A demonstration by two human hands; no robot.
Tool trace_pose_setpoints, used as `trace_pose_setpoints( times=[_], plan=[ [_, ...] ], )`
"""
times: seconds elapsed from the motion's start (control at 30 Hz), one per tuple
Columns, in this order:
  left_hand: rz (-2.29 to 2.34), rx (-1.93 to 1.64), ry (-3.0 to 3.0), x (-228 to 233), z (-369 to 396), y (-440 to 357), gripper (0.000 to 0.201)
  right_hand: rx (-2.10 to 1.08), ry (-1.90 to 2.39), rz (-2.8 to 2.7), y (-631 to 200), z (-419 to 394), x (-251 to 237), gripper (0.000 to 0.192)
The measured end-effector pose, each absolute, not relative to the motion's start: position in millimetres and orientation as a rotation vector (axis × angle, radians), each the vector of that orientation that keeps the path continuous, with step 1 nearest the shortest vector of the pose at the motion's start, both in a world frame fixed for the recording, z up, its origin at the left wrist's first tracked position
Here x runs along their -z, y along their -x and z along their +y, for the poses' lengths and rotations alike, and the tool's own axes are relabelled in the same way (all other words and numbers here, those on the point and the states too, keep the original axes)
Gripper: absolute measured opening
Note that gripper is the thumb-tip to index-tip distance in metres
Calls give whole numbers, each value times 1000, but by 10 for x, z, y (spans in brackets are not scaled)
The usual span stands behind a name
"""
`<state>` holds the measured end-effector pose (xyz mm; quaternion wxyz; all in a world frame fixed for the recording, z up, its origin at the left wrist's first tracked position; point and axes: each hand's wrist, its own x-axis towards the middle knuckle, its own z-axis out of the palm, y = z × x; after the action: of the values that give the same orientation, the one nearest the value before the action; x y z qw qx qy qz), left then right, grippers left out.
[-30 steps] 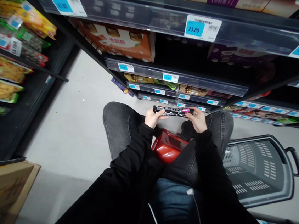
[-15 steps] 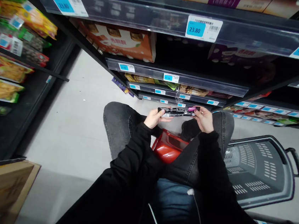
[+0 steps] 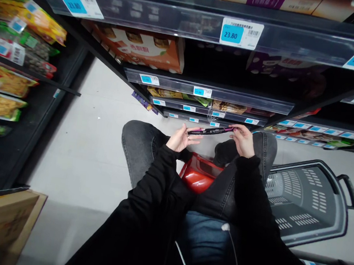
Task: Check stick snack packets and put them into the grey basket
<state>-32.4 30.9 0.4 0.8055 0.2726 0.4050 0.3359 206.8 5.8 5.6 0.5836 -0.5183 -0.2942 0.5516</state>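
The slim black packet (image 3: pixel 212 131) with pink ends, held over the person's knees in front of the low shelves (image 3: pixel 206 94), has tipped from showing its printed face a second ago to lying almost edge-on to the camera, so it looks to be in the middle of being turned over (perhaps to see its other side). The right hand (image 3: pixel 245 140) pinches its right end between fingertips, wrist bent inward, while the left hand (image 3: pixel 181 138) has loosened, palm up and fingers spread, only its fingertips under the left end. A grey basket (image 3: pixel 310 201) sits on the floor to the right.
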Motion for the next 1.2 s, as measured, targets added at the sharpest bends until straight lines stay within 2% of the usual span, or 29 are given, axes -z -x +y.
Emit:
trace_pose_setpoints(
  times=[0.1,0.3,0.43,0.57,0.67,0.77,0.83,1.0,1.1,1.2],
  plan=[
    [834,-738,-646,-1,299,344,34,-1316,1202,-698,-2076,52,-55,11],
    [948,-713,-676,94,315,341,64,-1370,1124,-673,-2081,48,-9,17],
    [1008,-595,-619,124,317,338,67,-1373,1229,-706,-2055,44,38,11],
    [1041,-442,-584,91,300,336,59,-1372,1332,-786,-2019,42,69,22],
    [1032,-354,-601,92,287,328,60,-1382,1329,-833,-2003,34,55,27],
    [1033,-277,-693,139,272,306,62,-1424,1323,-886,-1988,25,31,41],
    [1056,-231,-784,188,257,283,56,-1457,1345,-911,-1977,24,33,48],
    [1034,-155,-976,268,210,234,26,-1465,1407,-927,-1960,39,99,34],
    [999,-116,-1038,242,185,219,27,-1423,1451,-957,-1959,54,126,28],
    [923,-61,-1027,183,151,176,40,-1362,1493,-982,-1950,61,134,24]
  ],
)
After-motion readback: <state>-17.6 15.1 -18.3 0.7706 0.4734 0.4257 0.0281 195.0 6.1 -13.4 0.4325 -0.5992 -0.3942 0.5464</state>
